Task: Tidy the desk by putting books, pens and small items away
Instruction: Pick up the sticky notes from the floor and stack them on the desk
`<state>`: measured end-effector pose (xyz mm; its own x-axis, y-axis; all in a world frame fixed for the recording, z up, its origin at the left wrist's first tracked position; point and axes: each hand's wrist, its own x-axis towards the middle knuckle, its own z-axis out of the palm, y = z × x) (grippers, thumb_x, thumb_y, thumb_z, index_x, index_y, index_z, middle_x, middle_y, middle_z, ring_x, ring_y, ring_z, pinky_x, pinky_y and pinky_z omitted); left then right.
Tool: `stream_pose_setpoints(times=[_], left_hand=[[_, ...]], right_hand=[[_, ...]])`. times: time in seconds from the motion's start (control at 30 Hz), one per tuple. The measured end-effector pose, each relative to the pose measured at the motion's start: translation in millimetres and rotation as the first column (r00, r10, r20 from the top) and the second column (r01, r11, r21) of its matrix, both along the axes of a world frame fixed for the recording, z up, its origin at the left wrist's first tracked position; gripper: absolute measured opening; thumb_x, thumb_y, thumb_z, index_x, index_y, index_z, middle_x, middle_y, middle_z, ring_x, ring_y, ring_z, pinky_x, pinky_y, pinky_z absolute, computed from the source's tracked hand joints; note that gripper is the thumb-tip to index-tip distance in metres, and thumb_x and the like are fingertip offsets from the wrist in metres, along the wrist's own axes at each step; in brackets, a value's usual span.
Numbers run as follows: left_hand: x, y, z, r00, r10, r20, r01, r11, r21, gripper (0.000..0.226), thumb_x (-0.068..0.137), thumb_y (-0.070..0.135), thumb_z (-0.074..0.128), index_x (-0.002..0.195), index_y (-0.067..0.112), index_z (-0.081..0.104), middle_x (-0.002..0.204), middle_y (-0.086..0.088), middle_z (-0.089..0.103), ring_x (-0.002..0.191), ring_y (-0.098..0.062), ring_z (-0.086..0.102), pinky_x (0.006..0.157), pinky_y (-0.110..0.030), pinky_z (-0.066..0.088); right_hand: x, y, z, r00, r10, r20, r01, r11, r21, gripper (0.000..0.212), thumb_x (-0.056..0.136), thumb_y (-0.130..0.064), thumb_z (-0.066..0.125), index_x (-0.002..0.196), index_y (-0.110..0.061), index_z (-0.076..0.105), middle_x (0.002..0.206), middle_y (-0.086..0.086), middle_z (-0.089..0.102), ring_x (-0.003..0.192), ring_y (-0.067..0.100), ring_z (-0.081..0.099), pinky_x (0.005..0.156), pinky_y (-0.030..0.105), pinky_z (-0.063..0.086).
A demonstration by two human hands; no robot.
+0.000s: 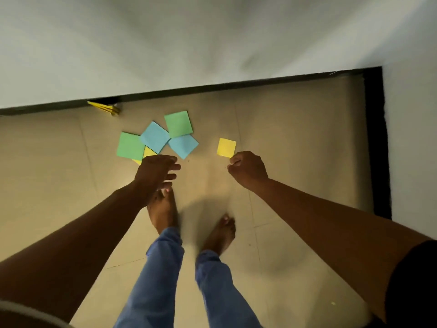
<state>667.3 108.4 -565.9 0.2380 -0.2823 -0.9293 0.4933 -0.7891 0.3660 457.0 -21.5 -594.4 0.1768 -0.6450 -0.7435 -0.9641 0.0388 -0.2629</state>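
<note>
Hands reach down over the floor (295,129): the left hand (156,172) hangs with fingers spread wide above a cluster of green, blue and yellow notes (155,137) lying overlapped near the wall (165,43). Farther right, the right hand (247,169) pinches the corner of a single yellow note (226,147).

No legible writing appeared anywhere in the view.

The square paper sticky notes lying on the beige tiled floor (295,143), among them a green one (178,124), a blue one (155,137) and the yellow one (226,147), showed blank faces, and neither the pale wall (189,43), the dark skirting strip (212,87) nor the person's blue trousers (151,280) carried any label, brand, number or sign that could be read.
</note>
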Motion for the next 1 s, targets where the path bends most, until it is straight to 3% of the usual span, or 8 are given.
stream_pose_setpoints(times=[0.1,0.2,0.37,0.6,0.7,0.83,1.0], left_hand=[[-5,4,-50,0.999,0.032,-0.020,-0.032,0.999,0.001,0.027,0.104,0.018,0.053,0.120,0.004,0.070,0.117,-0.018,0.073,0.094,-0.032,0.065,0.087,-0.042,0.054],[-11,9,-92,0.999,0.016,-0.044,-0.015,1.000,0.023,0.026,0.104,0.017,0.055,0.122,0.004,0.069,0.119,-0.019,0.073,0.102,-0.037,0.067,0.105,-0.054,0.049],[-12,16,-148,0.998,-0.033,-0.058,0.035,0.999,0.024,0.025,0.105,0.017,0.055,0.123,0.006,0.069,0.118,-0.016,0.073,0.112,-0.038,0.067,0.106,-0.053,0.049],[-12,27,-193,0.993,-0.076,-0.091,0.078,0.997,0.026,0.028,0.104,0.017,0.055,0.126,0.007,0.068,0.118,-0.014,0.074,0.109,-0.034,0.068,0.098,-0.046,0.051],[-10,28,-198,0.990,-0.084,-0.113,0.088,0.996,0.029,0.028,0.103,0.015,0.056,0.127,0.005,0.067,0.121,-0.017,0.072,0.103,-0.034,0.066,0.093,-0.043,0.051],[-7,26,-204,0.990,-0.089,-0.106,0.092,0.995,0.027,0.029,0.103,0.018,0.057,0.128,0.007,0.067,0.118,-0.014,0.074,0.112,-0.038,0.068,0.103,-0.052,0.050],[-9,24,-205,0.990,-0.086,-0.108,0.090,0.995,0.035,0.027,0.103,0.020,0.058,0.126,0.010,0.069,0.116,-0.011,0.075,0.111,-0.036,0.069,0.099,-0.048,0.053]], right_hand=[[-16,-10,-53,0.998,0.035,-0.057,-0.037,0.999,-0.033,0.028,0.091,-0.028,0.069,0.117,-0.018,0.072,0.116,0.001,0.076,0.113,0.024,0.068,0.097,0.032,0.053],[-25,-21,-106,0.992,0.086,-0.092,-0.092,0.994,-0.066,0.034,0.096,-0.030,0.068,0.126,-0.014,0.067,0.123,0.005,0.073,0.117,0.026,0.065,0.100,0.034,0.050],[-18,-41,-182,0.975,0.176,-0.135,-0.190,0.977,-0.095,0.053,0.096,-0.029,0.068,0.144,-0.013,0.052,0.133,0.012,0.061,0.128,0.031,0.055,0.105,0.035,0.042],[-8,-44,-244,0.929,0.316,-0.192,-0.348,0.923,-0.163,0.083,0.088,-0.028,0.079,0.155,-0.017,0.031,0.153,0.019,0.032,0.128,0.041,0.051,0.097,0.046,0.052],[-8,-46,-253,0.901,0.348,-0.258,-0.403,0.892,-0.206,0.087,0.085,-0.026,0.082,0.155,-0.018,0.030,0.150,0.018,0.035,0.125,0.040,0.052,0.090,0.047,0.055],[-5,-53,-257,0.876,0.355,-0.326,-0.433,0.878,-0.205,0.091,0.080,-0.034,0.087,0.150,-0.011,0.033,0.140,0.021,0.045,0.123,0.040,0.053,0.092,0.048,0.054],[-4,-58,-256,0.859,0.368,-0.356,-0.454,0.870,-0.194,0.068,0.076,-0.042,0.089,0.125,-0.013,0.052,0.130,0.018,0.047,0.118,0.036,0.051,0.092,0.046,0.052]])
